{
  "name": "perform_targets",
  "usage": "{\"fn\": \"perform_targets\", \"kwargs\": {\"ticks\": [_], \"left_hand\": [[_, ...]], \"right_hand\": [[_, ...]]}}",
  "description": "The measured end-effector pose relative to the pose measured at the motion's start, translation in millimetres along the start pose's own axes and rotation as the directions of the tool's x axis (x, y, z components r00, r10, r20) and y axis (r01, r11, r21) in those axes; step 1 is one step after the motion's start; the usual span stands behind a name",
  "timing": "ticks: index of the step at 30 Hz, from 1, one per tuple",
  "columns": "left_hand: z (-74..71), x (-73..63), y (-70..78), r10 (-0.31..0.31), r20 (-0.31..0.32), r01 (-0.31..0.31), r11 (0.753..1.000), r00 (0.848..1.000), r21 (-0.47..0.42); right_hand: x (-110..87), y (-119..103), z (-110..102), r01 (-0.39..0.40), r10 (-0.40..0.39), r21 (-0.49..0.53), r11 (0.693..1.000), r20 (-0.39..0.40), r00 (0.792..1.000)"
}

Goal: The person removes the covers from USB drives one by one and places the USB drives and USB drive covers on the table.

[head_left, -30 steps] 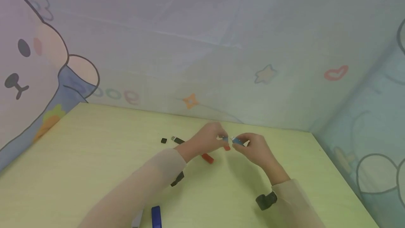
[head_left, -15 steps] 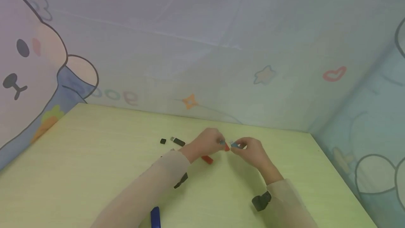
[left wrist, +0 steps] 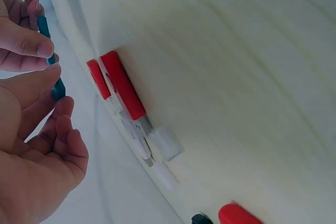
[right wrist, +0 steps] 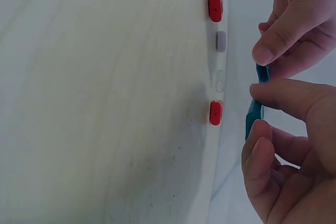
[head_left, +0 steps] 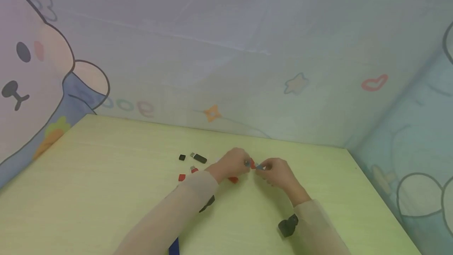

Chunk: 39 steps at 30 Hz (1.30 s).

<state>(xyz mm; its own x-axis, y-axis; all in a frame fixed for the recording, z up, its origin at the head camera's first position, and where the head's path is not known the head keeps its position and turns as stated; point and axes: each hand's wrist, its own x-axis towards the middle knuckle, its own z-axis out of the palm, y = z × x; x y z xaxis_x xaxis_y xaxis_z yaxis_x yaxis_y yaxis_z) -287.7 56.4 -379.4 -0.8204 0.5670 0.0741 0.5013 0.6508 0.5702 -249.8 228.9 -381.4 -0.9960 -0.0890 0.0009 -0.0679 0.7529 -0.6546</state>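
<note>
A slim blue plastic stick [right wrist: 254, 111] with a pale tip is pinched between the thumb and fingers of the right hand [head_left: 277, 172], held up above the table. Facing it, the left hand [head_left: 233, 161] pinches a second small blue plastic piece [right wrist: 262, 73] between thumb and fingers. The two parts lie nearly in line, end towards end; fingertips cover the join, so whether they touch cannot be told. In the head view, a small red block [head_left: 253, 163] shows between the two hands.

Below the left hand, a longer red plastic stick [head_left: 232, 180] lies partly hidden. To the left of that hand are a red stick with a metal plug [head_left: 194, 169], half behind the sleeve, and a small square red cap [head_left: 182, 177]. Beyond these lie a black stick with a metal plug [head_left: 200, 159] and, just beside it, a small square black cap [head_left: 182, 157]. Nearer the person, a dark blue bar [head_left: 174, 248] shows beside the left sleeve [head_left: 170, 211]. All rest on a pale yellow table [head_left: 106, 168].
</note>
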Motion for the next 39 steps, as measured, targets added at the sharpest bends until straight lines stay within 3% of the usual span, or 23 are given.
{"fn": "perform_targets", "kwargs": {"ticks": [4, 8, 15, 31, 39], "left_hand": [[2.7, 0.1, 1.5, -0.031, 0.029, 0.030, 0.999, 0.999, 0.019], [4.3, 1.4, 1.2, -0.044, 0.051, 0.037, 0.991, 0.998, 0.126], [7.1, 4.0, -2.4, -0.066, 0.090, 0.046, 0.976, 0.994, 0.215], [9.4, 3.4, -4.1, -0.050, 0.132, 0.017, 0.970, 0.990, 0.244], [9.0, 3.2, -5.8, 0.011, 0.139, -0.043, 0.974, 0.990, 0.224]], "right_hand": [[0.7, 2, 3, -0.006, 0.006, -0.007, 1.000, 0.020, 1.000], [2.0, 4, 5, -0.012, 0.013, -0.020, 1.000, 0.040, 0.999], [2.3, 4, 7, -0.046, 0.048, -0.039, 0.998, 0.062, 0.997], [4.2, 8, 11, -0.082, 0.089, -0.067, 0.994, 0.108, 0.990], [4.7, 9, 11, -0.083, 0.089, -0.057, 0.995, 0.109, 0.990]]}}
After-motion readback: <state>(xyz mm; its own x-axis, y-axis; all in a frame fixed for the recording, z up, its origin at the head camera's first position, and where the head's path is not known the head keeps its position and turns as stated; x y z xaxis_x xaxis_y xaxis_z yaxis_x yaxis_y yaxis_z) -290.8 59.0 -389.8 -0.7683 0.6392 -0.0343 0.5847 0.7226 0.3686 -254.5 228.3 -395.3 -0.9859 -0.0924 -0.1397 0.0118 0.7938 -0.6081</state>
